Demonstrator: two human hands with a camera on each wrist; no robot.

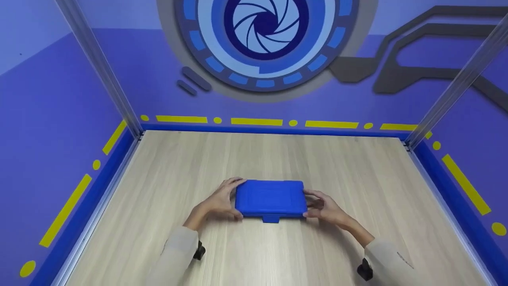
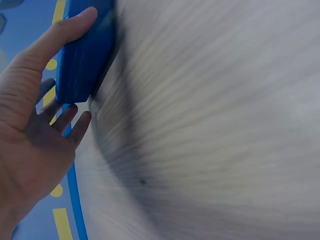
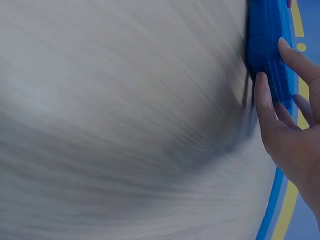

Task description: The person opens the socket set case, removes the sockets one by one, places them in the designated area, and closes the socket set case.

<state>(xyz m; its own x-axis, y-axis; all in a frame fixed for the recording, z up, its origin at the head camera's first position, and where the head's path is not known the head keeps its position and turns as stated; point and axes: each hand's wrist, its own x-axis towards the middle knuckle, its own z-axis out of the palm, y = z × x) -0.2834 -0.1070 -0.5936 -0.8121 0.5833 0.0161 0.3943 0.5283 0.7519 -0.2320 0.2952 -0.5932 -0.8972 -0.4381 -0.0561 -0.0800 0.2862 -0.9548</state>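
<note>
A closed blue plastic case (image 1: 271,198) with a latch tab (image 1: 271,219) on its near side is at the middle of the wooden table. My left hand (image 1: 219,200) grips its left end, the thumb at the near corner and the fingers at the far corner. At the other end, my right hand (image 1: 325,207) holds the case between thumb and fingers. In the left wrist view the thumb (image 2: 75,27) lies against the blue side. The right wrist view has the right hand's fingertips on the case (image 3: 267,47). What is inside the case is hidden.
The wooden tabletop (image 1: 254,254) is bounded by blue printed panels at the back (image 1: 131,75) and both sides. Metal posts (image 1: 99,63) rise at the back corners. A small dark device (image 1: 199,251) sits at each sleeve's cuff.
</note>
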